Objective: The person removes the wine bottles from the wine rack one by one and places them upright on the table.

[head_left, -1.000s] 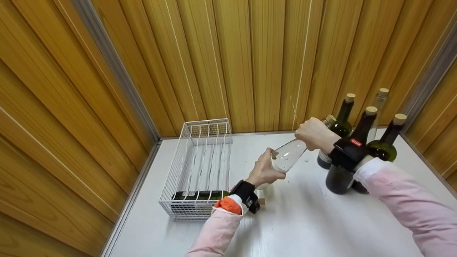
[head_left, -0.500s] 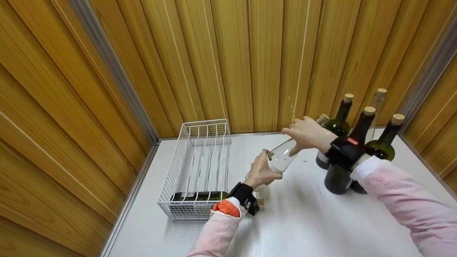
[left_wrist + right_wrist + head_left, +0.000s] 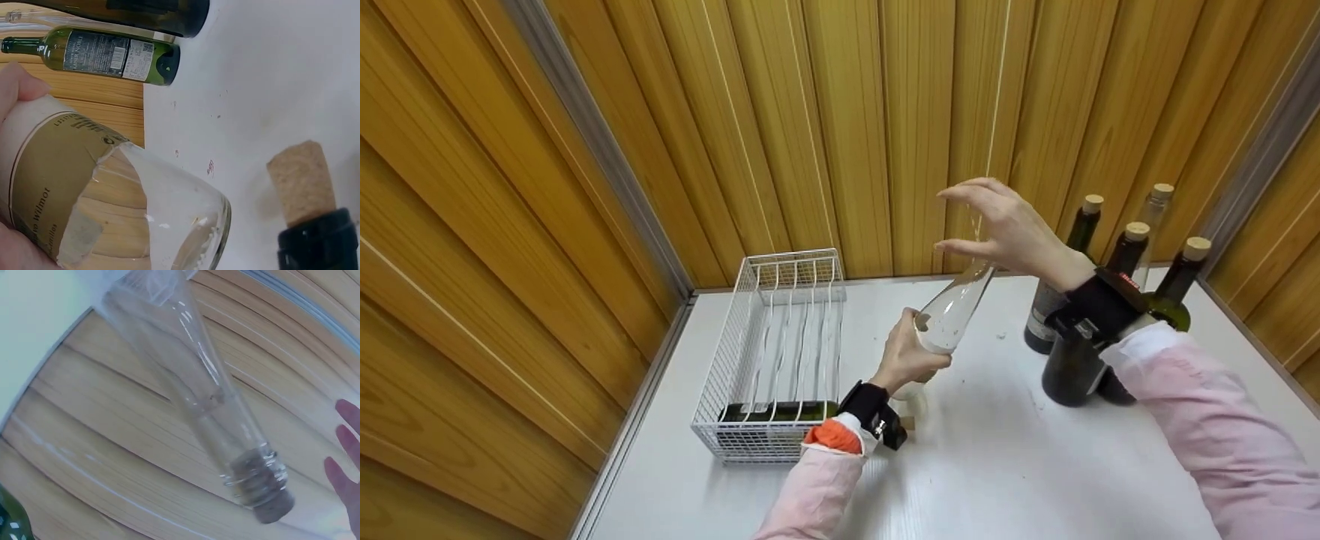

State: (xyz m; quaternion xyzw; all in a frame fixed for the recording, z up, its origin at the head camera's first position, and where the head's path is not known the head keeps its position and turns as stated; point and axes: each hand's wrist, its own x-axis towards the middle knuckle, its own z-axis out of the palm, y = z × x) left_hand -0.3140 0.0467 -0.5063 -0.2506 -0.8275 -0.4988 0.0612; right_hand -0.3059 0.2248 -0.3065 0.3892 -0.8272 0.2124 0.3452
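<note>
A clear glass bottle (image 3: pixel 956 307) slants above the table, neck up toward the back wall. Its lower body is gripped by my left hand (image 3: pixel 906 354). A tan torn label (image 3: pixel 50 157) shows on it in the left wrist view. A cork (image 3: pixel 274 506) plugs its mouth in the right wrist view. My right hand (image 3: pixel 1016 229), fingers and thumb spread, is raised beside the neck. Fingertips (image 3: pixel 333 472) of that hand are apart from the cork in the right wrist view.
A white wire basket (image 3: pixel 754 446) at left holds a green bottle (image 3: pixel 746 412), its cork (image 3: pixel 306 185) poking out rightward. Several corked bottles stand at right, including a dark one (image 3: pixel 1072 375) and a green one (image 3: pixel 1174 300). Wood-patterned panels (image 3: pixel 855 150) enclose the white table (image 3: pixel 997 480).
My right hand has let go of the clear bottle's neck, spread its fingers and risen. The bottle, still in my left hand, has tipped somewhat more upright.
</note>
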